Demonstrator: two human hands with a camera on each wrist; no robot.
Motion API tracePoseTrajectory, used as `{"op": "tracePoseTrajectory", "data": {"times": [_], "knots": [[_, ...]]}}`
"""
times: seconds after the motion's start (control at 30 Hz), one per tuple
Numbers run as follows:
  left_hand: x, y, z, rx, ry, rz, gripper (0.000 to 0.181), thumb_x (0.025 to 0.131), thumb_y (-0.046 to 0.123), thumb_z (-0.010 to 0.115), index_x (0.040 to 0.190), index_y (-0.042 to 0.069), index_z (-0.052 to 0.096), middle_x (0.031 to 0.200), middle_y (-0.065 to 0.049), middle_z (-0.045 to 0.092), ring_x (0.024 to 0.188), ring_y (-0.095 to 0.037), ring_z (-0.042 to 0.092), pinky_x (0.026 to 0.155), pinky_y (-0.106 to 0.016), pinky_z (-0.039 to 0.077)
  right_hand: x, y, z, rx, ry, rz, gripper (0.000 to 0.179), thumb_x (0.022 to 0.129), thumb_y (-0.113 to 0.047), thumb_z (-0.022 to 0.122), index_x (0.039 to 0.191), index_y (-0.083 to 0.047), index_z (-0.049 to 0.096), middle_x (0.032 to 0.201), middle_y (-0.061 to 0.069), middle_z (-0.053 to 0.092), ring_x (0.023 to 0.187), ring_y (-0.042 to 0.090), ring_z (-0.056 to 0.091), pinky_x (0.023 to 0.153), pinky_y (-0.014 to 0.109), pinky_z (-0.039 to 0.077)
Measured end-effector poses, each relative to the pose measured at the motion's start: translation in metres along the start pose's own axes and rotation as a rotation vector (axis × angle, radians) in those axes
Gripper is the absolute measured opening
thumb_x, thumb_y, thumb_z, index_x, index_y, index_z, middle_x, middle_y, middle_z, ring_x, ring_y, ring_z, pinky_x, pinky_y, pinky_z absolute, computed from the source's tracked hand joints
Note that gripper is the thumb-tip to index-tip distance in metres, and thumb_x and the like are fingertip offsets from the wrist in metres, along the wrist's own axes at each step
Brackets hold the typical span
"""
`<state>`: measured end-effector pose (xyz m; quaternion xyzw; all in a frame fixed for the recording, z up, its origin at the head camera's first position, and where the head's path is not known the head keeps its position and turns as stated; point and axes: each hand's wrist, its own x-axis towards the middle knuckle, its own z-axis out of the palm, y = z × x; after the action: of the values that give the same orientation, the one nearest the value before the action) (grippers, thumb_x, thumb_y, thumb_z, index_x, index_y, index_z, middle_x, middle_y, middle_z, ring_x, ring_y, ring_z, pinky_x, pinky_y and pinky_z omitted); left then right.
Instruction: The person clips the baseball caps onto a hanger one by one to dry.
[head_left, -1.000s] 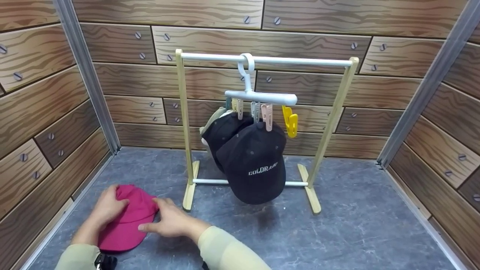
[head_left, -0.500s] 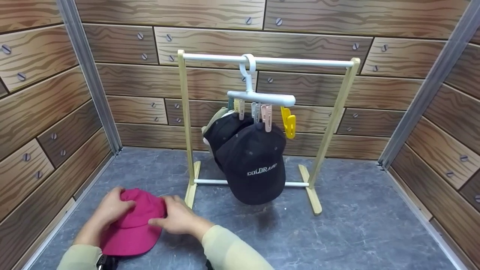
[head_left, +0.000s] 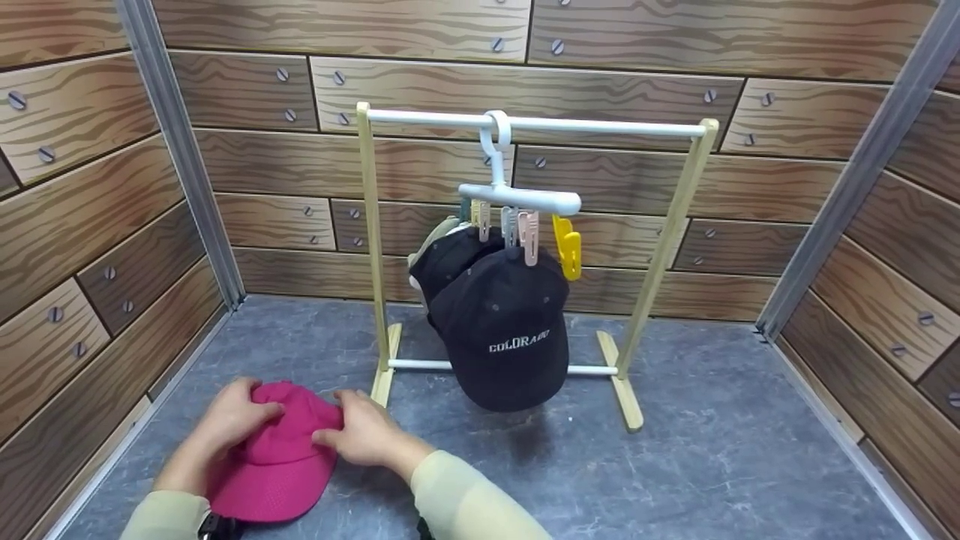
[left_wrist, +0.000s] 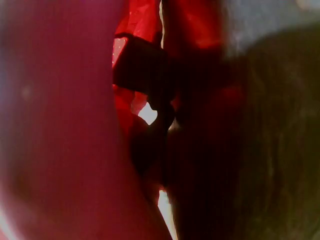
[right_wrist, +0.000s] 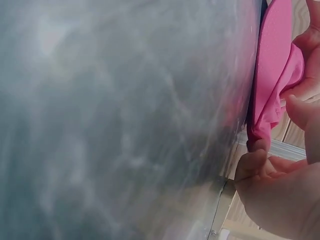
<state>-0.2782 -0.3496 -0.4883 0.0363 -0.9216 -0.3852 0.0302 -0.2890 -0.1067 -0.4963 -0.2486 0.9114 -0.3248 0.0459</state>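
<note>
A magenta baseball cap (head_left: 281, 457) lies at the lower left of the head view, its brim toward the person. My left hand (head_left: 234, 420) holds the crown's left side, thumb across the fabric and the other fingers mostly hidden. On the opposite side my right hand (head_left: 367, 429) pinches the cap's lower edge, thumb near the seam of brim and crown. Seen from the right wrist, the curled fingers (right_wrist: 252, 162) meet the edge of the pink cloth (right_wrist: 275, 85). Dark red fabric (left_wrist: 65, 125) fills much of the left wrist view, very close and blurred.
A wooden rack (head_left: 369, 247) with white bars stands mid-floor. From it hangs a white hanger (head_left: 525, 198) with pastel clips (head_left: 529, 238) holding a black "COLORADO" cap (head_left: 510, 330) and other caps behind. A yellow clip (head_left: 568, 247) dangles without a cap. Wood-patterned walls enclose the grey surface (head_left: 712, 450).
Both hands and the magenta cap have shifted a little to the right and toward the person. The hanger has swung slightly, carrying its yellow clip to the left.
</note>
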Motion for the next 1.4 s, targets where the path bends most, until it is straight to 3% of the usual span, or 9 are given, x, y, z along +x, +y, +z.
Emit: {"op": "tracePoseTrajectory", "data": {"times": [0.17,0.4,0.5,0.63,0.77,0.93,1.03,1.23,1.4], "knots": [[0.000,0.005,0.005,-0.030,-0.007,-0.002,0.075,0.096,0.016,0.079,0.145,-0.028,0.044,0.143,-0.049,0.053,0.135,-0.063,0.053,0.113,-0.070,0.046,0.001,0.006,-0.003,0.077,0.044,0.008,0.063,0.100,-0.035,0.084,0.148,0.000,0.064,0.141,0.014,0.071,0.134,0.023,0.066,0.114,0.034,0.051],[-0.002,0.014,0.010,-0.074,-0.007,0.006,0.072,0.096,0.016,0.080,0.145,-0.026,0.047,0.138,-0.045,0.059,0.128,-0.057,0.060,0.111,-0.067,0.049,0.003,0.013,-0.008,0.234,0.059,0.062,0.054,0.101,-0.031,0.083,0.141,0.002,0.069,0.112,0.009,0.076,0.101,0.016,0.070,0.095,0.035,0.058],[-0.003,0.016,0.012,-0.092,-0.005,0.011,0.070,0.096,0.015,0.080,0.145,-0.024,0.049,0.136,-0.042,0.061,0.125,-0.052,0.063,0.108,-0.065,0.052,0.004,0.016,-0.009,0.241,0.052,0.052,0.053,0.101,-0.033,0.083,0.135,0.006,0.072,0.113,0.013,0.077,0.104,0.019,0.072,0.095,0.035,0.059],[-0.005,0.018,0.015,-0.115,0.001,0.011,0.068,0.096,0.015,0.082,0.145,-0.022,0.052,0.133,-0.038,0.065,0.121,-0.046,0.066,0.105,-0.061,0.055,0.004,0.017,-0.009,0.209,0.039,-0.001,0.039,0.100,-0.033,0.084,0.116,0.002,0.081,0.100,0.006,0.079,0.087,0.012,0.068,0.083,0.029,0.058],[-0.007,0.021,0.019,-0.124,-0.001,0.011,0.067,0.096,0.015,0.082,0.144,-0.021,0.053,0.131,-0.036,0.067,0.119,-0.044,0.067,0.103,-0.060,0.056,0.003,0.019,-0.009,0.227,0.032,-0.026,0.025,0.100,-0.028,0.086,0.090,-0.005,0.081,0.072,-0.008,0.064,0.064,0.005,0.052,0.063,0.023,0.048],[-0.007,0.024,0.021,-0.151,-0.018,0.019,0.064,0.097,0.015,0.082,0.142,-0.020,0.054,0.127,-0.032,0.069,0.115,-0.040,0.068,0.100,-0.057,0.058,0.005,0.023,-0.013,0.251,0.075,-0.018,0.037,0.098,-0.019,0.086,0.069,-0.012,0.066,0.062,-0.011,0.049,0.060,0.005,0.046,0.058,0.023,0.041],[-0.007,0.026,0.019,-0.142,-0.030,0.022,0.064,0.098,0.018,0.083,0.143,-0.019,0.055,0.125,-0.029,0.070,0.114,-0.037,0.069,0.099,-0.055,0.058,0.007,0.026,-0.016,0.279,0.108,-0.008,0.040,0.097,-0.015,0.086,0.065,-0.012,0.062,0.061,-0.011,0.047,0.061,0.005,0.044,0.059,0.023,0.039],[-0.008,0.030,0.017,-0.215,-0.100,-0.014,0.068,0.101,0.021,0.082,0.147,-0.017,0.051,0.122,-0.025,0.070,0.106,-0.029,0.070,0.088,-0.043,0.061,0.011,0.034,-0.020,0.334,0.164,-0.007,0.026,0.095,-0.007,0.084,0.072,-0.006,0.072,0.063,-0.011,0.051,0.060,0.004,0.048,0.057,0.022,0.042],[-0.008,0.031,0.019,-0.209,-0.107,-0.016,0.064,0.103,0.023,0.081,0.144,-0.016,0.053,0.118,-0.024,0.070,0.101,-0.029,0.069,0.084,-0.041,0.061,0.013,0.039,-0.021,0.343,0.172,-0.025,0.015,0.093,-0.001,0.083,0.081,-0.003,0.075,0.072,-0.009,0.059,0.071,0.003,0.052,0.067,0.023,0.050]]}}
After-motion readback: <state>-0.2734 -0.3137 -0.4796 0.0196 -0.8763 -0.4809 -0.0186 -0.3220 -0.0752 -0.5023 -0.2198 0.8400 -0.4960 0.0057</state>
